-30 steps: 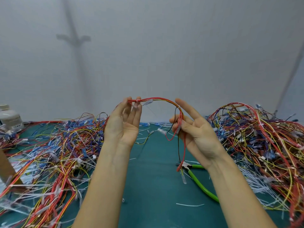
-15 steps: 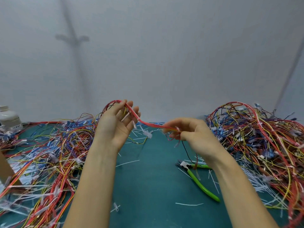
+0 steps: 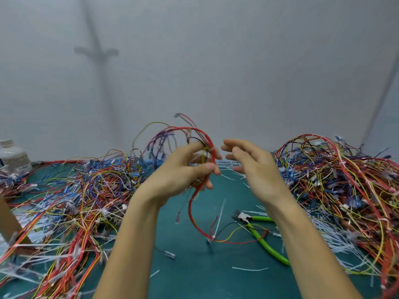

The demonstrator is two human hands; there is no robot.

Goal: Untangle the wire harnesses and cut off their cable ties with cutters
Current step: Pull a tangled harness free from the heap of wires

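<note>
My left hand (image 3: 185, 169) grips a red wire harness (image 3: 191, 210) above the green mat, fingers curled round it. The harness loops up over the hand and hangs down to the mat, where a white cable tie (image 3: 212, 238) binds its red, black and yellow wires. My right hand (image 3: 252, 167) hovers just right of the harness with relaxed fingers, holding nothing. Green-handled cutters (image 3: 262, 238) lie on the mat below my right forearm.
A large heap of tangled harnesses (image 3: 345, 182) rises on the right, another pile (image 3: 71, 197) spreads on the left. Cut white ties litter the green mat (image 3: 194, 272). A white bottle (image 3: 13, 157) stands far left, a cardboard piece (image 3: 9, 223) at the left edge.
My right hand has let go of the harness and opened. My left hand has swung the harness upward, so its loose ends whip above the hand and its tail drops to the mat.
</note>
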